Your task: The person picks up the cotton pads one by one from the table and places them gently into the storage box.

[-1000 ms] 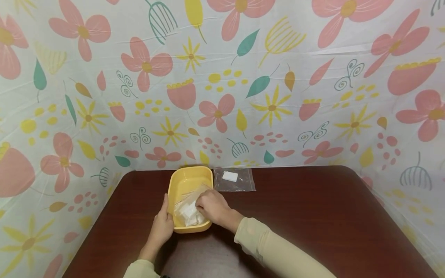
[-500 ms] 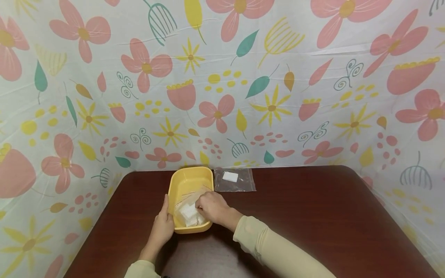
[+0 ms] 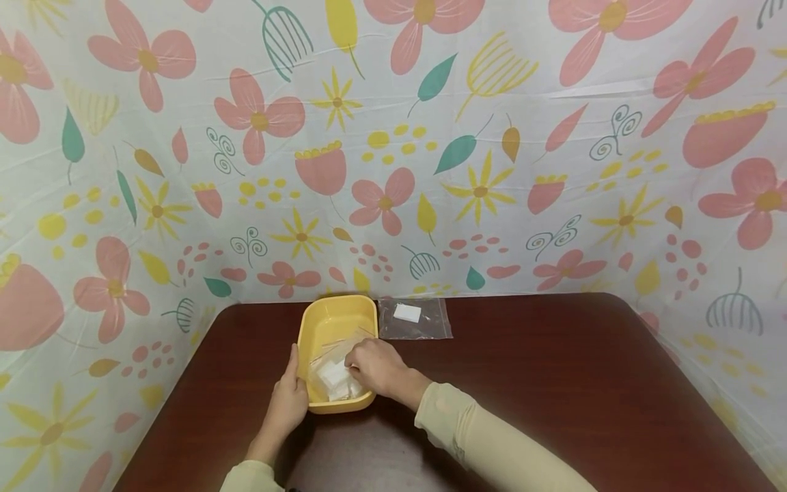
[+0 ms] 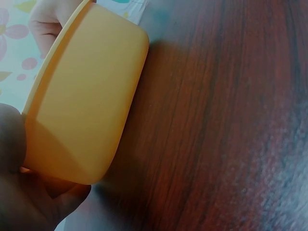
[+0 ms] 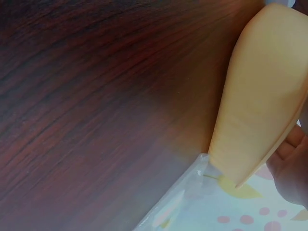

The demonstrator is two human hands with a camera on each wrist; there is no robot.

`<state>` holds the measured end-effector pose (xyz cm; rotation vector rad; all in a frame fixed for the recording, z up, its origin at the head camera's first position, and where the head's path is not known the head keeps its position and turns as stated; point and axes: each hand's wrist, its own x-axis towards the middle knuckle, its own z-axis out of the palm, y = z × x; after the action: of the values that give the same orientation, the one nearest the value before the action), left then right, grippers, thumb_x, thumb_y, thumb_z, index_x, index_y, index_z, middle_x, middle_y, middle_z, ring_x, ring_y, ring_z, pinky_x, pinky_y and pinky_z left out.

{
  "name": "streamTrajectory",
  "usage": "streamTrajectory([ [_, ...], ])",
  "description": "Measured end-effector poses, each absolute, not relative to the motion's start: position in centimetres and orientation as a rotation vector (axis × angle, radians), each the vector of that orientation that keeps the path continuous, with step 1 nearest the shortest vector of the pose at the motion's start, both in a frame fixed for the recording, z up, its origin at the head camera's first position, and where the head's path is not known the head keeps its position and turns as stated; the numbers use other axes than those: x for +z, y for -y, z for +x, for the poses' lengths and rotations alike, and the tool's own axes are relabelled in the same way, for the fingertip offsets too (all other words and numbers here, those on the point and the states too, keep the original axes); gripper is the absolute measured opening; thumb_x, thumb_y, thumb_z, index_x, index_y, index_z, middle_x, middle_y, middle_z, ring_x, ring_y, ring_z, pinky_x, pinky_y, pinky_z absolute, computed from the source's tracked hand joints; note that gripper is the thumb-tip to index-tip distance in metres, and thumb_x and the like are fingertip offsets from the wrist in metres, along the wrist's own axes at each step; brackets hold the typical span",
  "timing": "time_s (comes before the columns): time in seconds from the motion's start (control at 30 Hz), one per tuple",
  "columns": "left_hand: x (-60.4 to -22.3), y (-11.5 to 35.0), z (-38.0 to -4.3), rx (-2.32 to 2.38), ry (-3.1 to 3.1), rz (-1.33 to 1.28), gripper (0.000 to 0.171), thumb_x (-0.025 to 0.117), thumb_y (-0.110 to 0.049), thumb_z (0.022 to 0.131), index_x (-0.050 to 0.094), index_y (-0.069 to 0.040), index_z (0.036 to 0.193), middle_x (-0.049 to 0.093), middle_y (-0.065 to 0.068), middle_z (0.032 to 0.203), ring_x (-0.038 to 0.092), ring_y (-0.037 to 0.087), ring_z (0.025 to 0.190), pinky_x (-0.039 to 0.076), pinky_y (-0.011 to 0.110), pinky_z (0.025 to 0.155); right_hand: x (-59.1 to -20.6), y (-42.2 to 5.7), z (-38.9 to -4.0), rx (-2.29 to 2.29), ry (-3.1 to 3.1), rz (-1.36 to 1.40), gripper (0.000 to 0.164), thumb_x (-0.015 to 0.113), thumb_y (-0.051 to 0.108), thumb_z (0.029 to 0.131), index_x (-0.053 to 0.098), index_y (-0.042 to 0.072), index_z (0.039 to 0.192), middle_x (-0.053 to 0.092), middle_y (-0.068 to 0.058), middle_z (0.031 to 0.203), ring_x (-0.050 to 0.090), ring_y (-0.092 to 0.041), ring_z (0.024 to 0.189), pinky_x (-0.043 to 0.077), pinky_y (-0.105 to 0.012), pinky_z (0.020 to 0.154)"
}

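Observation:
A deep yellow plastic tray [image 3: 326, 309] stands at the back of the table with clear plastic, thin light-brown sticks [image 3: 324, 350] and white flat pieces [image 3: 335, 376] inside. My left hand [image 3: 287, 395] grips its near left side, thumb up along the rim; in the left wrist view, fingers curl under the tray's outer wall [image 4: 86, 96]. My right hand [image 3: 376, 365] reaches over the right rim with bent fingers, fingertips right at the white pieces. I cannot tell whether they pinch one. The right wrist view shows the tray's outer wall [image 5: 269, 91] and part of a hand [image 5: 291, 166] beyond it.
Flat beside the tray's far right corner lies a clear zip bag [image 3: 433, 320] with a white label [image 3: 407, 312]. The dark reddish-brown table [image 3: 541, 383] runs back to a flower-printed curtain [image 3: 393, 150].
The clear plastic near my right fingers lies lower than a second ago, and the white pieces have shifted slightly. The tray and my left hand look unmoved.

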<state>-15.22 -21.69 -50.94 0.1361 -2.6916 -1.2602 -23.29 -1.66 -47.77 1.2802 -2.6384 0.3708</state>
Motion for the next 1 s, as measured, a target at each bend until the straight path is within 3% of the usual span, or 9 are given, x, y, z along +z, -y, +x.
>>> streamTrajectory([
  [0.27, -51.2, 21.7, -15.2, -1.264, 2.698, 0.145, 0.069, 0.034, 0.007, 0.097, 0.012, -0.004, 0.161, 0.035, 0.031, 0.152, 0.043, 0.044, 0.134, 0.037, 0.060, 0.106, -47.5, 0.8, -22.9, 0.394, 2.571, 1.272, 0.010, 0.069, 0.014, 0.089, 0.075, 0.021, 0.084, 0.071, 0.010, 0.089, 0.065, -0.012, 0.090, 0.052, -0.029, 0.075],
  [0.37, -51.2, 21.7, -15.3, -1.271, 2.695, 0.137, 0.069, 0.034, 0.007, 0.097, 0.012, -0.004, 0.161, 0.034, 0.030, 0.153, 0.042, 0.044, 0.134, 0.037, 0.059, 0.107, -47.6, 0.3, -23.2, 0.457, 2.516, 1.249, 0.011, 0.069, 0.015, 0.091, 0.078, 0.019, 0.094, 0.072, 0.007, 0.097, 0.066, -0.014, 0.095, 0.054, -0.030, 0.079],
  [0.63, -50.8, 21.8, -15.3, -1.287, 2.686, 0.124, 0.068, 0.034, 0.007, 0.097, 0.012, -0.003, 0.161, 0.031, 0.029, 0.155, 0.040, 0.044, 0.136, 0.035, 0.059, 0.108, -47.5, -1.7, -24.6, 0.600, 2.385, 1.169, 0.013, 0.073, 0.012, 0.091, 0.078, 0.011, 0.103, 0.074, -0.002, 0.104, 0.067, -0.020, 0.100, 0.054, -0.035, 0.087],
  [1.0, -51.1, 21.7, -15.3, -1.299, 2.689, 0.144, 0.069, 0.034, 0.008, 0.097, 0.011, -0.005, 0.161, 0.030, 0.028, 0.156, 0.037, 0.043, 0.139, 0.032, 0.059, 0.110, -48.9, -5.6, -27.4, 0.692, 2.597, 0.976, 0.017, 0.072, 0.017, 0.094, 0.078, 0.012, 0.109, 0.073, -0.002, 0.108, 0.067, -0.023, 0.103, 0.053, -0.042, 0.089],
])
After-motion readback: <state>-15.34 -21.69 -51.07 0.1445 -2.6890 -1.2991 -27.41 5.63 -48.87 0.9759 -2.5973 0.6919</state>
